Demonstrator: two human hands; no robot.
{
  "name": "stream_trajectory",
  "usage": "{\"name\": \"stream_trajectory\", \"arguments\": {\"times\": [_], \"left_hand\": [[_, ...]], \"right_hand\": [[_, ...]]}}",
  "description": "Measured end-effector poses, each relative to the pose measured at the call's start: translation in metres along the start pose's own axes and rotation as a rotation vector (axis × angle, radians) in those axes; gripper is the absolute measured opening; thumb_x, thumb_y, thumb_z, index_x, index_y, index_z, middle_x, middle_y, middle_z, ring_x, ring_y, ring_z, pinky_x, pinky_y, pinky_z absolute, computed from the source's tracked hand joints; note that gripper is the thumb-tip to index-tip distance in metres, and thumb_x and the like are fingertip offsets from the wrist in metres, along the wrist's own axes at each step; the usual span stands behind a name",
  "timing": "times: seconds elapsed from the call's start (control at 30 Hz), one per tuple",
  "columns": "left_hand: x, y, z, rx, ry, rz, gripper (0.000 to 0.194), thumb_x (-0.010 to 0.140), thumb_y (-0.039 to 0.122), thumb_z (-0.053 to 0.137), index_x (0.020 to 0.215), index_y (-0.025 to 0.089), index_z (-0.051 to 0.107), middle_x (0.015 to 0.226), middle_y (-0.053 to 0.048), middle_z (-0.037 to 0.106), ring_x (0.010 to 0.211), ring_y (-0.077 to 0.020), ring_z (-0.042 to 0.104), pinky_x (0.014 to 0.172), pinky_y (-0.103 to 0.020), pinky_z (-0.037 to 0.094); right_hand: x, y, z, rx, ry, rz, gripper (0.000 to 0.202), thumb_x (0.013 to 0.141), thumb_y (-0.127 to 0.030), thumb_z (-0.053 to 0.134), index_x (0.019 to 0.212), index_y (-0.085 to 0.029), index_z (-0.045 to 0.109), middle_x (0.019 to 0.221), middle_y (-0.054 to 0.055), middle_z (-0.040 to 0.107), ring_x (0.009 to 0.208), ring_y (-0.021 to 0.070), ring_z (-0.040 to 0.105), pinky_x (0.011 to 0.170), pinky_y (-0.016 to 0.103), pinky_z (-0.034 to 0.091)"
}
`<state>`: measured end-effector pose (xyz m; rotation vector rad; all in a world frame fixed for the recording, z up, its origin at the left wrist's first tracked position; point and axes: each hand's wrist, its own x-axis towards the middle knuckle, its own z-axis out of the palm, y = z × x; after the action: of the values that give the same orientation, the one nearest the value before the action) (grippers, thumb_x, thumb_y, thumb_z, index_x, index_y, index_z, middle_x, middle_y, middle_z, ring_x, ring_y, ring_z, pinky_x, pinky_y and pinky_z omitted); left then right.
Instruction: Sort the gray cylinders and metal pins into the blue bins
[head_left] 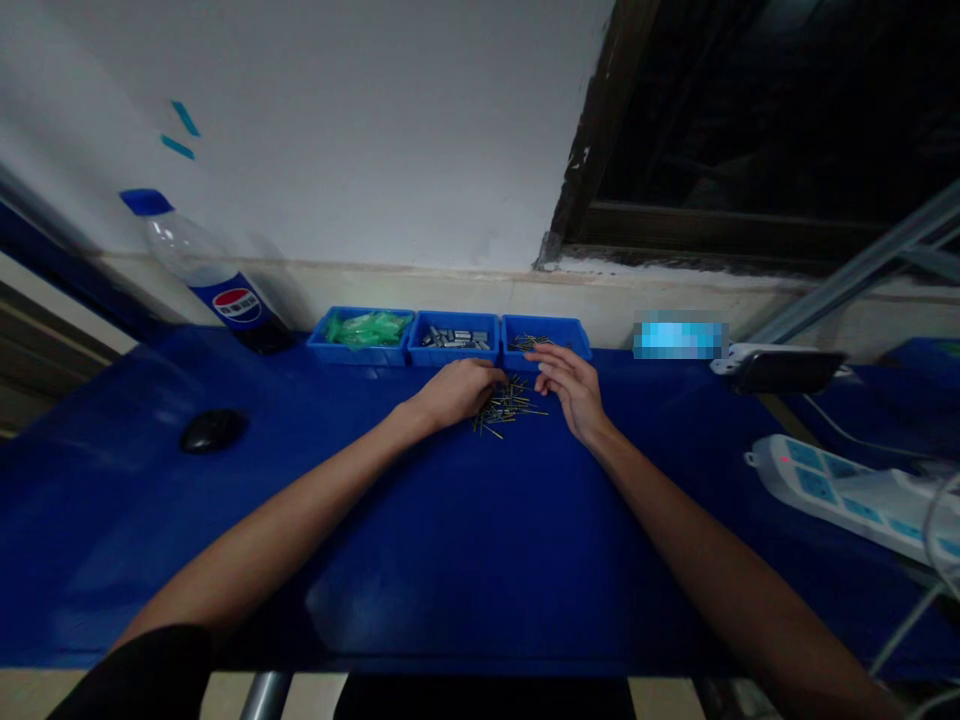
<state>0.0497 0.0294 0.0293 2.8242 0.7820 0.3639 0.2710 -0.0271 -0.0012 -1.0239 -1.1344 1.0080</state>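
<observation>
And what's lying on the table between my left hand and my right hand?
A loose pile of thin, metallic-looking rods lies on the blue tabletop between your left hand and right hand, as the head view shows.

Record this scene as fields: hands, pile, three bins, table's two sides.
Pin pile: thin, metal, on blue tabletop
Left hand: at the pile's left edge
Right hand: right of pile, partly open
Left bin: green plastic
Middle bin: silver metal cylinders
Right bin: more thin pins
Left side: Pepsi bottle, black computer mouse
Right side: power strip, smartphone
</observation>
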Motion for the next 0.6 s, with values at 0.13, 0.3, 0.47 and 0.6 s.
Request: {"name": "stream_trajectory", "arguments": {"times": [0.13,0.3,0.47,0.6], "left_hand": [[-0.0003,-0.0015,0.0011,-0.014,0.036,0.012,0.037,0.094,0.006,0.049,0.122,0.014,0.073,0.110,-0.012,0.075,0.092,-0.0226,0.074,0.085,-0.035,0.058],[0.0005,-0.0026,-0.0019,-0.133,0.193,0.021,0.034,0.094,0.009,0.053,0.120,0.015,0.074,0.111,-0.012,0.075,0.099,-0.0231,0.072,0.091,-0.038,0.058],[0.0025,-0.0011,-0.0069,-0.308,0.354,0.002,0.030,0.086,0.012,0.065,0.114,0.015,0.075,0.099,-0.008,0.074,0.080,-0.0164,0.070,0.080,-0.033,0.059],[0.0028,0.0017,-0.0085,-0.378,0.401,-0.003,0.030,0.086,0.015,0.067,0.116,0.016,0.074,0.098,-0.007,0.073,0.080,-0.0158,0.071,0.079,-0.032,0.060]], "right_hand": [[0.0007,0.0004,0.0000,0.025,-0.005,-0.003,0.031,0.081,-0.033,0.075,0.111,-0.028,0.076,0.113,0.006,0.079,0.064,0.0149,0.061,0.059,0.034,0.046],[0.0011,0.0002,0.0004,0.040,-0.003,0.004,0.029,0.080,-0.033,0.076,0.108,-0.028,0.077,0.109,0.005,0.080,0.063,0.0143,0.061,0.059,0.033,0.045],[0.0014,0.0043,-0.0007,-0.006,-0.046,-0.006,0.027,0.083,-0.035,0.074,0.108,-0.026,0.078,0.094,0.004,0.080,0.063,0.0141,0.061,0.060,0.032,0.045],[0.0013,0.0078,-0.0011,-0.066,-0.124,-0.016,0.027,0.084,-0.037,0.076,0.107,-0.025,0.080,0.090,0.005,0.080,0.063,0.0143,0.063,0.061,0.032,0.047]]}}
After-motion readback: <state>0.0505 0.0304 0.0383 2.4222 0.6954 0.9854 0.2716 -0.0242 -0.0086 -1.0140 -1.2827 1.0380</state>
